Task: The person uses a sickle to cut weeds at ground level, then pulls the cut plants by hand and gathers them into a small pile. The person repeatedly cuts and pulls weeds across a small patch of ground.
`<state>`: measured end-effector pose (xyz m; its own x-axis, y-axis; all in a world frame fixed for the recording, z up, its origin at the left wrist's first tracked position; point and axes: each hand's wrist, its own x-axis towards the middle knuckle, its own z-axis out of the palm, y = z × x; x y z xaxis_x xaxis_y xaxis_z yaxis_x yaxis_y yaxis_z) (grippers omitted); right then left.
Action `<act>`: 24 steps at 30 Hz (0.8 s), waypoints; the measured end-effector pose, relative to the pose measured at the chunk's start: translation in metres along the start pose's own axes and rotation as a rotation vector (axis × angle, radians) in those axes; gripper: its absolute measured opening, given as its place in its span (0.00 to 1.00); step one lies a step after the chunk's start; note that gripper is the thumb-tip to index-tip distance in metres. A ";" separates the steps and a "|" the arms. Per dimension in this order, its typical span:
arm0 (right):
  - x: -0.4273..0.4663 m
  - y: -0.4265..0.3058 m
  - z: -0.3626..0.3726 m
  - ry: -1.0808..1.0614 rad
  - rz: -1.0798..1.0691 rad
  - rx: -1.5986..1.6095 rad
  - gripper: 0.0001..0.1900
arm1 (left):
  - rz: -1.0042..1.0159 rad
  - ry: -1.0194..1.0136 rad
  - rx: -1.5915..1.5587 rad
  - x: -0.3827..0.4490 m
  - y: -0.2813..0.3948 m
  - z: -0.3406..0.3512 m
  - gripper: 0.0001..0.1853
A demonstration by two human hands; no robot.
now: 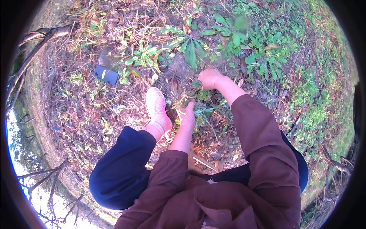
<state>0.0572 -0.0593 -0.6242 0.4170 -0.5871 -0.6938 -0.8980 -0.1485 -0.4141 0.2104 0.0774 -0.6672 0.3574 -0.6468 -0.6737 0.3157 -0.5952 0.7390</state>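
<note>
My left hand (186,115) is closed around a bunch of cut or pulled leafy greens (203,112), thumb uppermost, just right of my pink shoe (155,104). The leaves stick out on the hand's right side, low over the ground. Farther forward, my right hand (210,78) reaches down to the soil with its fingers curled. Their tips are hidden, so whether they pinch anything does not show. Right above that hand grows a rosette plant (191,54) with long green leaves.
A dark smartphone (105,75) lies on the ground at the left. Part of a wooden stool (205,164) shows beneath me. Dense weeds (266,57) cover the right side. Bare branches (43,37) rise at the far left, and dry grass and fallen leaves lie around.
</note>
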 end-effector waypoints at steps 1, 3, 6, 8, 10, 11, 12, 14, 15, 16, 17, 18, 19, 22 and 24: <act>-0.003 0.000 -0.002 0.002 -0.034 0.046 0.11 | -0.008 -0.003 0.001 -0.002 -0.001 0.000 0.17; -0.006 0.007 -0.017 0.007 -0.086 0.129 0.12 | -0.015 0.012 0.005 -0.003 -0.001 0.001 0.18; -0.015 0.023 -0.042 0.281 -0.254 0.526 0.12 | -0.026 0.008 0.018 -0.006 0.005 0.004 0.19; -0.024 0.034 -0.051 0.257 -0.179 0.834 0.12 | 0.011 -0.077 0.058 -0.011 0.012 0.008 0.20; -0.033 0.044 -0.053 0.147 -0.037 1.032 0.14 | 0.037 -0.188 0.142 -0.024 0.020 0.011 0.22; -0.036 0.048 -0.051 0.141 0.030 0.907 0.15 | -0.006 -0.195 0.202 -0.029 0.024 0.014 0.22; -0.039 0.051 -0.046 0.128 0.049 0.805 0.16 | -0.032 -0.209 0.251 -0.033 0.027 0.017 0.23; -0.040 0.054 -0.033 0.086 0.160 0.468 0.20 | -0.067 -0.200 0.378 -0.041 0.029 0.023 0.24; -0.042 0.054 -0.023 0.060 0.126 0.340 0.24 | -0.081 -0.232 0.334 -0.043 0.027 0.024 0.25; -0.045 0.052 -0.012 0.082 0.168 0.271 0.25 | -0.096 -0.263 0.290 -0.044 0.024 0.024 0.25; -0.047 0.050 -0.001 0.084 0.233 0.193 0.27 | -0.094 -0.304 0.229 -0.044 0.020 0.023 0.26; -0.048 0.048 0.009 0.109 0.247 0.139 0.27 | -0.071 -0.257 0.280 -0.044 0.014 0.020 0.28; -0.049 0.044 0.018 0.115 0.281 0.076 0.27 | -0.126 -0.227 0.345 -0.039 0.010 0.018 0.29; -0.045 0.032 0.042 0.143 0.358 -0.031 0.20 | -0.197 -0.125 0.382 -0.029 0.000 0.015 0.30; -0.042 0.028 0.055 0.158 0.355 -0.054 0.12 | -0.159 -0.201 0.328 -0.028 0.000 0.012 0.30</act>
<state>0.0219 0.0053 -0.6393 0.0557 -0.7244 -0.6872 -0.9904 0.0472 -0.1300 0.1894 0.0897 -0.6487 0.1380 -0.5955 -0.7914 0.0451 -0.7945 0.6056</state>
